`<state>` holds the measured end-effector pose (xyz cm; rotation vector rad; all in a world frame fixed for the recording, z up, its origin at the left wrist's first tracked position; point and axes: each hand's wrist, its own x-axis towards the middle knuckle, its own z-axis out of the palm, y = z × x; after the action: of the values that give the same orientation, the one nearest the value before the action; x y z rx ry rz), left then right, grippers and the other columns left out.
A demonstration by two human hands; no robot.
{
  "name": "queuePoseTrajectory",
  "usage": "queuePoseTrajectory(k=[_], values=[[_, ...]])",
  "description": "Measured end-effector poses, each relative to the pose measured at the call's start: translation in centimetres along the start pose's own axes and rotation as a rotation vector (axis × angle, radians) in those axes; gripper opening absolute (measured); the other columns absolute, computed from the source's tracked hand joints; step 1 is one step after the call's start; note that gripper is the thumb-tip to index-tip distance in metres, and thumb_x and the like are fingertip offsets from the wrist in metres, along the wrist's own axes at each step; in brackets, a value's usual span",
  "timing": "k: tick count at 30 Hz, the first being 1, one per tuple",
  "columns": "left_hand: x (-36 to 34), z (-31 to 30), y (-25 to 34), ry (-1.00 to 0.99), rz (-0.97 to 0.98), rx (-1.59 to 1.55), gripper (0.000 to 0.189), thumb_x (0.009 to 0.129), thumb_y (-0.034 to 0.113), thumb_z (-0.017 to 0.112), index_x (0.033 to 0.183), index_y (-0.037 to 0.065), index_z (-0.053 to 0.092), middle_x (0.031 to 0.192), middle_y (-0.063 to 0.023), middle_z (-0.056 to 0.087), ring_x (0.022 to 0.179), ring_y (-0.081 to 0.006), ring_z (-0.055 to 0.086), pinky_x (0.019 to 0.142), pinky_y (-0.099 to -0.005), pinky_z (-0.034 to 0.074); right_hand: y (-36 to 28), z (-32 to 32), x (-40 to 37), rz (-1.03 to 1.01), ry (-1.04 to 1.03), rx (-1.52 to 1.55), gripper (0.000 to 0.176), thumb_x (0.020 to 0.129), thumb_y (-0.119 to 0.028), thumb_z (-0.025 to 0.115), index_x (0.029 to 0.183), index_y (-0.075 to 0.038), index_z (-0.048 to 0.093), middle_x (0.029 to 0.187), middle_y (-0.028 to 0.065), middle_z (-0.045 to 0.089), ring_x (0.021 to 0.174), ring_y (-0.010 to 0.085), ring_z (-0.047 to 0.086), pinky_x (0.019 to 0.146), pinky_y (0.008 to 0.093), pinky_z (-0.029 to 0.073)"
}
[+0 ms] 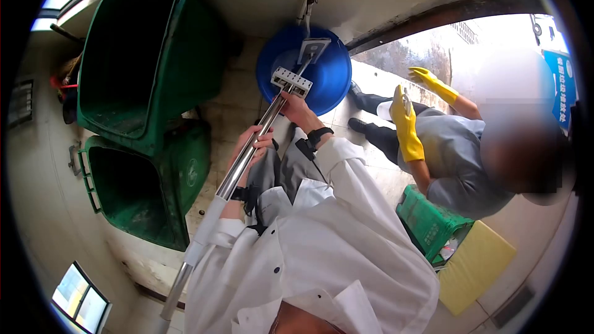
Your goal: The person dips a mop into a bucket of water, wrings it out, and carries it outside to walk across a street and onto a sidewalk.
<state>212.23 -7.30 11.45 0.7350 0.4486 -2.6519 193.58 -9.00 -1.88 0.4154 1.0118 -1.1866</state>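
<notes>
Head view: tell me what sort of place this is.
Probably a refuse or cleaning area by an open doorway: two green bins, a blue tub and a co-worker's yellow gloves. The left hand and right hand grip a pole.

The pole (247,158) lies between the bins (148,55) and a co-worker (458,154).

bucket (331,77) blue | bins (148,49) green | gloves (407,125) yellow (co-worker's) | pole (247,161) silver

a refuse or cleaning area: big green wheeled bins (148,55), blue tub (328,74), tiled floor (235,99), concrete walls.
</notes>
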Motion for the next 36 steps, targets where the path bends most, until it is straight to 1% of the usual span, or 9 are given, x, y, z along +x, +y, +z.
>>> queuePoseTrajectory(k=[2, 10, 12, 16, 19, 26, 31, 33, 36], values=[[0.8, -0.7, 0.5, -0.05, -0.047, -0.017, 0.034, 0.094, 0.02, 0.039, 0.106, -0.012, 0.043, 0.067, -0.0026, 0.035, 0.047, -0.0101, 0.043, 0.03, -0.0271, 0.047, -0.2, -0.3, 0.9, -0.017, -0.011, -0.023, 0.012, 0.091, -0.008, 0.053, 0.102, -0.005, 0.051, 0.088, 0.0089, 0.058, 0.083, 0.025, 0.062, 0.077, 0.0402, 0.053], [2.8, -0.3, 0.2, -0.081, -0.014, -0.062, 0.035, 0.095, 0.021, 0.037, 0.11, -0.011, 0.041, 0.067, -0.0035, 0.036, 0.046, -0.0121, 0.043, 0.029, -0.0287, 0.047, -1.6, -0.1, 1.6, -0.012, 0.014, -0.067, 0.012, 0.09, -0.008, 0.054, 0.102, -0.005, 0.051, 0.088, 0.0088, 0.058, 0.086, 0.0249, 0.061, 0.076, 0.0393, 0.053], [2.6, -0.3, -0.1, -0.05, 0.008, -0.016, 0.033, 0.095, 0.019, 0.04, 0.11, -0.011, 0.043, 0.068, -0.0029, 0.038, 0.048, -0.0091, 0.045, 0.033, -0.0248, 0.049, -1.4, -0.2, 1.3, -0.003, 0.002, -0.038, 0.012, 0.091, -0.007, 0.053, 0.102, -0.004, 0.05, 0.089, 0.0093, 0.058, 0.087, 0.0257, 0.061, 0.077, 0.0403, 0.053], [2.4, -0.5, -0.1, 0.012, 0.027, -0.019, 0.035, 0.095, 0.019, 0.041, 0.112, -0.011, 0.042, 0.069, -0.0031, 0.039, 0.05, -0.0093, 0.044, 0.032, -0.0248, 0.048, -1.0, -0.3, 1.4, 0.036, 0.056, 0.013, 0.011, 0.091, -0.007, 0.051, 0.102, -0.004, 0.05, 0.09, 0.01, 0.058, 0.087, 0.0261, 0.061, 0.076, 0.0404, 0.053], [1.6, -1.2, -0.9, 0.046, 0.019, 0.019, 0.035, 0.095, 0.02, 0.039, 0.114, -0.009, 0.041, 0.067, -0.0031, 0.037, 0.047, -0.0094, 0.043, 0.032, -0.0262, 0.048, -0.4, -0.9, 0.5, 0.055, -0.019, 0.028, 0.01, 0.092, -0.008, 0.05, 0.102, -0.004, 0.049, 0.091, 0.0102, 0.058, 0.087, 0.0257, 0.061, 0.078, 0.0409, 0.052], [-1.9, -1.5, -2.9, 0.038, 0.047, 0.107, 0.05, 0.097, 0.019, 0.041, 0.137, -0.006, 0.025, 0.081, -0.0059, 0.039, 0.062, -0.0091, 0.041, 0.04, -0.0223, 0.042, 0.2, -0.5, -2.9, 0.036, -0.105, -0.008, 0.015, 0.094, -0.011, 0.05, 0.107, -0.007, 0.045, 0.095, 0.0091, 0.057, 0.09, 0.0251, 0.06, 0.081, 0.0398, 0.051], [-3.2, -1.5, -4.2, 0.055, 0.121, 0.012, 0.051, 0.097, 0.017, 0.039, 0.14, -0.004, 0.02, 0.085, -0.0073, 0.039, 0.063, -0.0096, 0.04, 0.041, -0.0224, 0.042, 0.9, 0.6, -3.4, 0.044, -0.147, 0.046, 0.02, 0.095, -0.011, 0.049, 0.112, -0.008, 0.04, 0.099, 0.0099, 0.054, 0.091, 0.0256, 0.059, 0.084, 0.0407, 0.052], [-3.6, -1.4, -5.0, 0.056, 0.154, -0.032, 0.052, 0.097, 0.016, 0.039, 0.14, -0.004, 0.018, 0.087, -0.0079, 0.038, 0.063, -0.0099, 0.04, 0.041, -0.0226, 0.042, 1.1, 0.8, -3.8, -0.002, -0.14, 0.141, 0.015, 0.093, -0.006, 0.05, 0.107, -0.009, 0.044, 0.093, 0.01, 0.057, 0.087, 0.0261, 0.06, 0.078, 0.043, 0.053], [-3.3, -1.8, -5.1, 0.038, 0.116, -0.139, 0.043, 0.097, 0.021, 0.043, 0.13, -0.003, 0.028, 0.082, -0.0062, 0.038, 0.052, -0.0089, 0.039, 0.036, -0.0212, 0.038, 0.7, 0.9, -3.7, 0.006, -0.119, 0.084, 0.018, 0.093, -0.006, 0.049, 0.11, -0.008, 0.043, 0.093, 0.0103, 0.057, 0.087, 0.0264, 0.06, 0.078, 0.0423, 0.053]])
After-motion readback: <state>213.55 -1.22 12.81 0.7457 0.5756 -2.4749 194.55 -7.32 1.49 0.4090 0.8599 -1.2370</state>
